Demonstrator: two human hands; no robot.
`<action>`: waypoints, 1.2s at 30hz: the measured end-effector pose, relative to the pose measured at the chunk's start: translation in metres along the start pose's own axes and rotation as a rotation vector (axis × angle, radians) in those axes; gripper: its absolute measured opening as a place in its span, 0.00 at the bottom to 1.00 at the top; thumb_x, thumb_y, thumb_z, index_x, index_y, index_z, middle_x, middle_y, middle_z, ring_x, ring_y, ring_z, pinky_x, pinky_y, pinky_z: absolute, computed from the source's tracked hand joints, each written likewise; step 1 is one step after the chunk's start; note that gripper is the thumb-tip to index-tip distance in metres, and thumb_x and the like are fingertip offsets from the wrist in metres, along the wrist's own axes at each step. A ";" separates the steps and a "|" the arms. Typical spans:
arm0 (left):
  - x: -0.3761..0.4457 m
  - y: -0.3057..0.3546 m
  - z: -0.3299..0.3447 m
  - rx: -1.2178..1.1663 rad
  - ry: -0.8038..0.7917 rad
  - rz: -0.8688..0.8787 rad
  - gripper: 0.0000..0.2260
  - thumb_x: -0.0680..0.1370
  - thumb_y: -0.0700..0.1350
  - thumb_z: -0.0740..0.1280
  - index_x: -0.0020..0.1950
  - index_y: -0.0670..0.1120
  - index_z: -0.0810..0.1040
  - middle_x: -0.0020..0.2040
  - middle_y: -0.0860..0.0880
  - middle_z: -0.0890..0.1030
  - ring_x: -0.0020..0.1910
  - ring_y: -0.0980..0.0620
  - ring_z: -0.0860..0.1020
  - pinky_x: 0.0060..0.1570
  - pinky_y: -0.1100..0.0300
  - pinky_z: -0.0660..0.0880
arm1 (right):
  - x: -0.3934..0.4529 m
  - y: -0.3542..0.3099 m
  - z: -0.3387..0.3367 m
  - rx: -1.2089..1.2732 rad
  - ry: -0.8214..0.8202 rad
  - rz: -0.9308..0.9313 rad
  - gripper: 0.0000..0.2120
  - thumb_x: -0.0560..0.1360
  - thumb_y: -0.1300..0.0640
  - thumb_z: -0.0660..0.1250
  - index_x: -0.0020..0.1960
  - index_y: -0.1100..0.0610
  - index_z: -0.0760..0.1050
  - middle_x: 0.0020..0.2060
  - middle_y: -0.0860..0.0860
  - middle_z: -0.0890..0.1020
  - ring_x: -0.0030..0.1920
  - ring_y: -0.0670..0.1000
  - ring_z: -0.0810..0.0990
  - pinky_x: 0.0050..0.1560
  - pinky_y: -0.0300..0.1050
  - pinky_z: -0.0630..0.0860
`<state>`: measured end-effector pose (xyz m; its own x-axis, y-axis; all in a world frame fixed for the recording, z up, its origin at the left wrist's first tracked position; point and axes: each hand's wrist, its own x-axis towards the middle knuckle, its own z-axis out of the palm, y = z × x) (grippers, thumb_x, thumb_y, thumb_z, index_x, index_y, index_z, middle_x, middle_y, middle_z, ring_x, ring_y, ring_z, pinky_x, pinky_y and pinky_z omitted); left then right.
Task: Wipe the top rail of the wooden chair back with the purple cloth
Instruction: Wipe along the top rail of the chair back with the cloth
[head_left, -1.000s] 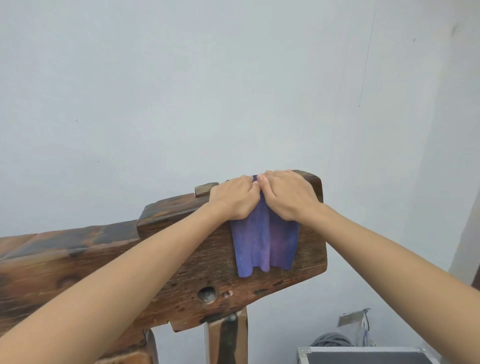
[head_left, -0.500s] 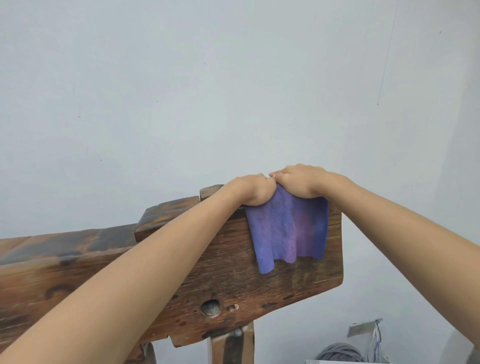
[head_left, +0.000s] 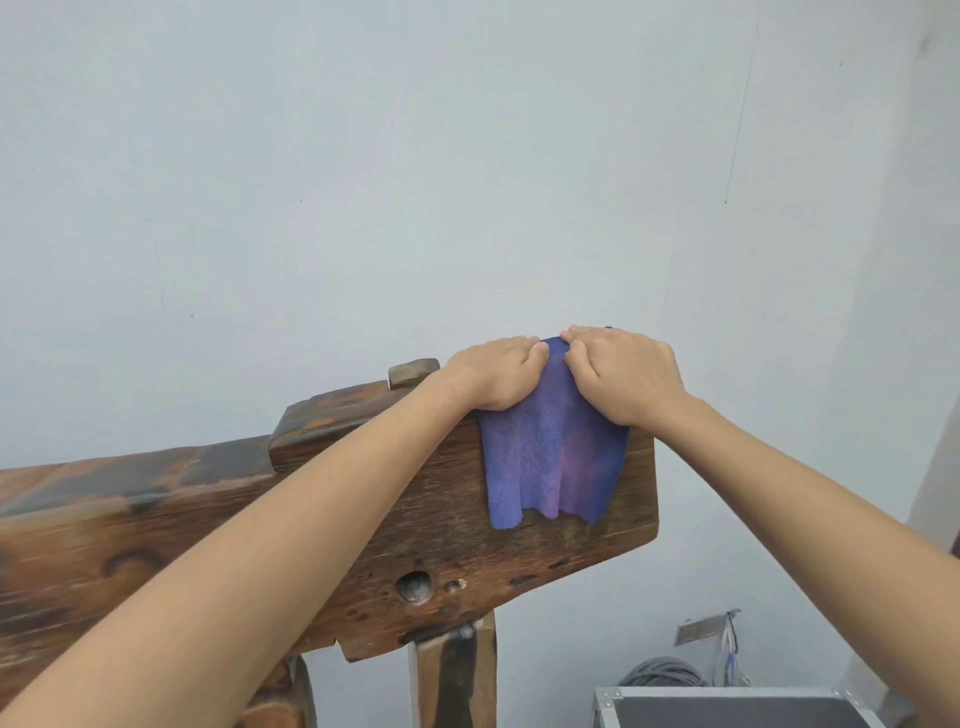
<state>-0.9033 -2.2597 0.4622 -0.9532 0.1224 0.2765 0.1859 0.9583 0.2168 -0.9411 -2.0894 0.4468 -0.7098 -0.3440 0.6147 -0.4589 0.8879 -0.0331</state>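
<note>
The purple cloth is draped over the right end of the chair's dark wooden top rail, hanging down the near face. My left hand presses the cloth's left upper edge on the rail. Beside it, my right hand presses the cloth's right upper part, thumbs nearly touching. Both hands have their fingers curled over the far side of the rail, so the fingertips are hidden. A small wooden peg sticks up just left of my left hand.
A pale wall stands right behind the rail. The chair's back post runs down under the rail. At lower right sit a metal-edged case, a grey cable coil and a wall bracket with wires.
Both hands and the cloth have slid right along the rail towards its end over the last second. The cloth now hangs closer to the rail's right edge.
</note>
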 end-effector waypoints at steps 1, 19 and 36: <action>-0.003 0.000 0.001 0.009 0.006 0.012 0.25 0.86 0.51 0.44 0.76 0.42 0.68 0.78 0.44 0.68 0.77 0.47 0.65 0.74 0.53 0.58 | -0.005 -0.002 0.002 0.007 0.053 0.022 0.23 0.80 0.50 0.49 0.61 0.50 0.81 0.64 0.45 0.82 0.63 0.53 0.80 0.54 0.49 0.76; -0.008 -0.014 -0.011 0.159 -0.108 -0.137 0.27 0.84 0.52 0.42 0.78 0.42 0.63 0.79 0.43 0.65 0.78 0.44 0.62 0.77 0.44 0.53 | 0.003 -0.036 0.003 0.035 -0.061 -0.167 0.24 0.83 0.45 0.46 0.70 0.40 0.75 0.69 0.44 0.78 0.70 0.49 0.75 0.65 0.50 0.69; 0.015 0.026 0.001 0.042 -0.017 -0.074 0.25 0.84 0.54 0.43 0.63 0.43 0.75 0.68 0.43 0.77 0.66 0.41 0.74 0.67 0.44 0.68 | 0.034 0.014 -0.025 -0.003 -0.351 0.131 0.19 0.83 0.51 0.44 0.49 0.52 0.73 0.64 0.54 0.79 0.64 0.54 0.72 0.70 0.53 0.60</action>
<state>-0.9129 -2.2322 0.4709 -0.9679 0.0552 0.2453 0.1054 0.9748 0.1967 -0.9586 -2.0816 0.4871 -0.9028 -0.3106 0.2974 -0.3507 0.9320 -0.0913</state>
